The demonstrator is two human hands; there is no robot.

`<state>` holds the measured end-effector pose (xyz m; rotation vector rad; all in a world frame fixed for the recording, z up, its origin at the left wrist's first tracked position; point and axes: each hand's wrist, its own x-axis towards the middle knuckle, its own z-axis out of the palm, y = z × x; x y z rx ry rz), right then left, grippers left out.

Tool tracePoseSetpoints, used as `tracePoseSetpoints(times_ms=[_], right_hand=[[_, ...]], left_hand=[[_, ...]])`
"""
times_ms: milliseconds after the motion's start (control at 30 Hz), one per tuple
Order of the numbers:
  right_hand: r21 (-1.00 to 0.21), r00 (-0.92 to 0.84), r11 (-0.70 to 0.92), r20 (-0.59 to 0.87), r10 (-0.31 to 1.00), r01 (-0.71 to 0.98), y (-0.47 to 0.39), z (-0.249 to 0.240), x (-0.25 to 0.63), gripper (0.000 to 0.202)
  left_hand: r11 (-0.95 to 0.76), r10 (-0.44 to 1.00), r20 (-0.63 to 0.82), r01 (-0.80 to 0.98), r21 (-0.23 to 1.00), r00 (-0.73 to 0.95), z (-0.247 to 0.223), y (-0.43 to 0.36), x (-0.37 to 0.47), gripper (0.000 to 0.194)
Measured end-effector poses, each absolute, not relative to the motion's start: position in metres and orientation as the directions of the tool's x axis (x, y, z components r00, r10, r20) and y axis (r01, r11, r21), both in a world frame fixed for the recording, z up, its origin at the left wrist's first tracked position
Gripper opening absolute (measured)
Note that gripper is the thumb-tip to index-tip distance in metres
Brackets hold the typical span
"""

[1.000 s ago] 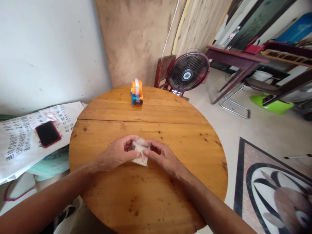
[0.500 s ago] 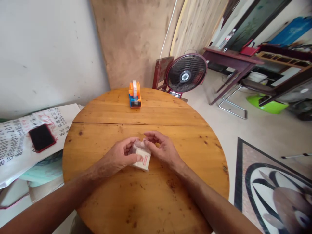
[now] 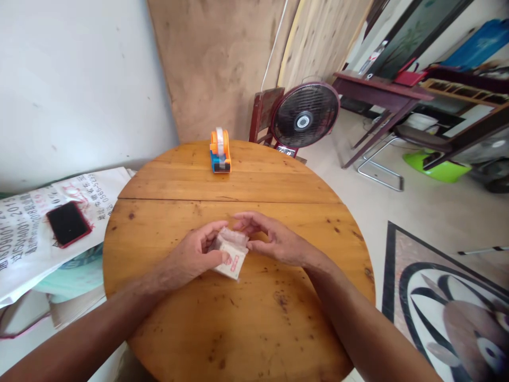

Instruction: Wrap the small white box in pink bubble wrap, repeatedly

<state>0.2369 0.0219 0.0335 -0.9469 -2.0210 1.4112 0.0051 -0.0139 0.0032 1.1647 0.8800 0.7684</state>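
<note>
A small white packet (image 3: 233,262) with red print, in clear plastic wrap, lies tilted low over the round wooden table. My left hand (image 3: 201,249) grips its left side, thumb across the front and fingers behind, partly hidden. Loose, crinkled clear wrap (image 3: 234,236) sticks up at the packet's far end. Around that end my right hand (image 3: 274,239) is curved, its thumb apart from the fingers. The thumb tip is at the wrap's right edge; whether it touches is hard to tell. An orange and blue tape dispenser (image 3: 220,151) stands farther back.
The round wooden table (image 3: 178,180) has a seam across it. Left of it, a phone (image 3: 69,224) rests on a white printed sack (image 3: 24,233). Behind the table are a fan (image 3: 305,116) and a wooden board (image 3: 207,69). A purple table (image 3: 382,87) stands at the right.
My right hand has shifted slightly right, and its thumb and fingers have parted from their pinch on the wrap. More loose wrap shows. My left hand keeps its hold.
</note>
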Motion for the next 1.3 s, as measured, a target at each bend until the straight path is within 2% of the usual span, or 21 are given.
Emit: tracePoseSetpoints(times_ms=[233,367,467,567,667,833,1067,1167,1300], right_hand=[[-0.931,-0.633,0.290,0.090,0.769,0.220,0.019,0.037,0.232,0.029],[-0.941,-0.601,0.287,0.127,0.789,0.178,0.016,0.029,0.222,0.022],[-0.971,-0.507,0.209,0.121,0.853,0.120,0.015,0.021,0.218,0.024],[-0.993,-0.425,0.086,0.041,0.904,0.087,0.017,0.018,0.217,0.028],[-0.994,-0.341,0.053,0.018,0.940,0.093,0.019,0.018,0.217,0.028],[-0.986,-0.236,0.117,0.086,0.968,0.119,0.017,0.021,0.213,0.021],[-0.957,-0.214,0.219,0.177,0.961,0.190,0.012,0.023,0.209,0.014],[-0.935,-0.229,0.267,0.214,0.950,0.234,0.011,0.022,0.206,0.013],[-0.846,-0.303,0.441,0.354,0.885,0.299,0.010,0.020,0.202,0.013]], left_hand=[[0.232,0.861,-0.183,-0.045,0.972,0.475,0.015,-0.016,0.005,0.065],[0.248,0.872,-0.205,-0.040,0.968,0.444,0.020,-0.017,0.005,0.072],[0.236,0.868,-0.193,-0.039,0.971,0.458,0.021,-0.017,0.006,0.072],[0.240,0.861,-0.177,-0.075,0.968,0.476,0.020,-0.017,0.006,0.068],[0.270,0.868,-0.209,-0.074,0.960,0.451,0.019,-0.017,0.007,0.075],[0.274,0.874,-0.243,-0.014,0.962,0.421,0.017,-0.017,0.008,0.080],[0.129,0.945,-0.135,0.041,0.991,0.298,0.013,-0.015,0.013,0.081],[0.093,0.956,-0.119,0.109,0.990,0.267,0.012,-0.014,0.012,0.074],[0.083,0.966,-0.104,0.099,0.992,0.237,0.006,-0.010,0.012,0.065]])
